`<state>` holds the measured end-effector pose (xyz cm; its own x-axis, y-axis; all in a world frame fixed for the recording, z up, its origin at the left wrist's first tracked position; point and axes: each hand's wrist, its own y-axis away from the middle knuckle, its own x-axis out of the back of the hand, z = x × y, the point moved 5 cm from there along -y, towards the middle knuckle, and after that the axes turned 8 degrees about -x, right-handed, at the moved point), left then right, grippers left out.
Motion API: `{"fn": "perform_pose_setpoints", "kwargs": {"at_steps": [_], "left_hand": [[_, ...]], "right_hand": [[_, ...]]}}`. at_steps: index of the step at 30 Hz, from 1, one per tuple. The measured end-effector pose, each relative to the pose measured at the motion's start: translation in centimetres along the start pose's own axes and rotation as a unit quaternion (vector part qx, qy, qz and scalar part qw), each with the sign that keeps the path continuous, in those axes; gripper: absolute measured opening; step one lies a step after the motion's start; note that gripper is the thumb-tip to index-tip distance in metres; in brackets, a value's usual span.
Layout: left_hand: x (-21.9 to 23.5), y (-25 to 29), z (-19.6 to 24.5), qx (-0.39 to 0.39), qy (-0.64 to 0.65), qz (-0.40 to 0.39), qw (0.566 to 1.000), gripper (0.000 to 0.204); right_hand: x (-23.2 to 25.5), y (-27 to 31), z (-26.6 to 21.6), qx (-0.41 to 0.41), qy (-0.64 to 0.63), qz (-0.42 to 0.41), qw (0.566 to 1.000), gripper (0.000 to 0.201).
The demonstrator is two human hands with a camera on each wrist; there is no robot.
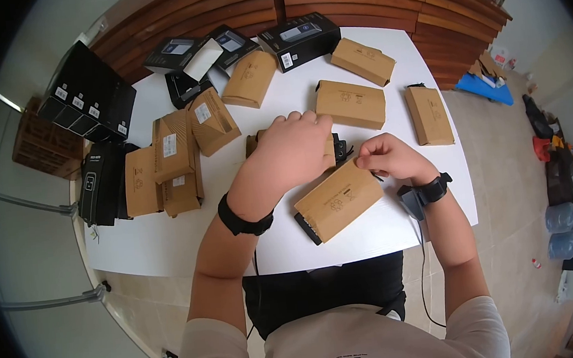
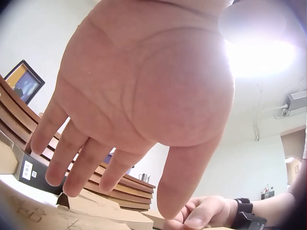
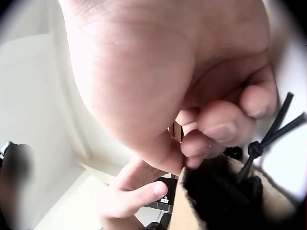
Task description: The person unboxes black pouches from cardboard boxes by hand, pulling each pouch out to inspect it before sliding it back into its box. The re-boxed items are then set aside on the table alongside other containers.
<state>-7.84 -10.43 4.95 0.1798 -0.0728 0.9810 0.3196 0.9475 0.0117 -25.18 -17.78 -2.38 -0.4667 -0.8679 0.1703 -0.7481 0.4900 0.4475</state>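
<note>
Fingers outstretched, my left hand [image 1: 290,148] [image 2: 144,86] lies over a brown box [image 1: 251,145], mostly hidden beneath it; contact is unclear. A black piece [image 1: 340,150] shows beside that box. The thumb and index finger of my right hand [image 1: 397,159] [image 3: 168,81] pinch the upper right edge of a tilted brown carton [image 1: 341,200] [image 3: 178,211] on the white table. A black end [image 1: 308,228] sticks out at the carton's lower left. In the right wrist view, its near end is open, with black contents and a knotted black cord [image 3: 255,150].
Brown boxes stand behind the hands [image 1: 351,104], at the right [image 1: 429,115] and stacked at the left [image 1: 173,148]. Black boxes [image 1: 300,40] line the white table's [image 1: 239,258] back edge, and a large black box [image 1: 92,94] stands at the left.
</note>
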Motion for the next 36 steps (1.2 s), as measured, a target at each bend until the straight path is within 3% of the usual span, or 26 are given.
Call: {"fn": "perform_pose_setpoints", "kwargs": {"at_steps": [2, 6, 7, 9, 11, 16, 21, 27, 30, 34, 36], "left_hand": [[0.4, 0.3, 1.0, -0.014, 0.001, 0.015, 1.000, 0.051], [-0.4, 0.2, 3.0, -0.053, 0.021, 0.017, 0.998, 0.062], [-0.5, 0.1, 3.5, -0.054, 0.034, -0.018, 0.998, 0.069], [-0.6, 0.1, 4.4, -0.066, 0.031, -0.004, 0.997, 0.071], [-0.7, 0.1, 5.1, -0.078, 0.028, 0.008, 0.997, 0.074], [-0.4, 0.5, 4.9, -0.038, -0.040, -0.003, 0.998, 0.092], [-0.7, -0.3, 3.5, -0.021, -0.059, 0.006, 0.998, 0.091], [1.4, -0.4, 1.6, -0.012, 0.029, -0.008, 0.999, 0.088], [2.4, 0.3, 0.8, -0.006, 0.029, 0.007, 1.000, 0.084], [2.2, 0.3, 0.5, 0.012, 0.018, -0.016, 1.000, 0.083], [2.3, 0.3, 0.6, 0.012, 0.024, -0.015, 1.000, 0.083]], "right_hand": [[-0.1, 0.4, -0.3, 0.018, -0.115, -0.029, 0.993, 0.020], [1.5, 0.0, 0.8, 0.034, -0.139, -0.018, 0.990, 0.018], [2.3, -1.0, 2.1, 0.062, -0.202, -0.015, 0.977, 0.016], [2.6, -1.5, 2.6, 0.089, -0.265, -0.011, 0.960, 0.014], [2.9, -1.3, 2.3, 0.113, -0.341, 0.068, 0.931, 0.012], [2.6, -1.3, 1.8, 0.126, -0.359, 0.107, 0.919, 0.014], [3.2, -1.8, 2.2, 0.152, -0.371, 0.121, 0.908, 0.016], [2.7, -1.4, 1.1, 0.172, -0.398, 0.043, 0.900, 0.014], [2.2, -1.1, 1.0, 0.109, -0.334, 0.122, 0.928, 0.016], [1.0, -0.7, 0.5, 0.073, -0.228, 0.123, 0.963, 0.028], [0.9, -1.0, 0.6, 0.082, -0.178, 0.076, 0.978, 0.029]]}}
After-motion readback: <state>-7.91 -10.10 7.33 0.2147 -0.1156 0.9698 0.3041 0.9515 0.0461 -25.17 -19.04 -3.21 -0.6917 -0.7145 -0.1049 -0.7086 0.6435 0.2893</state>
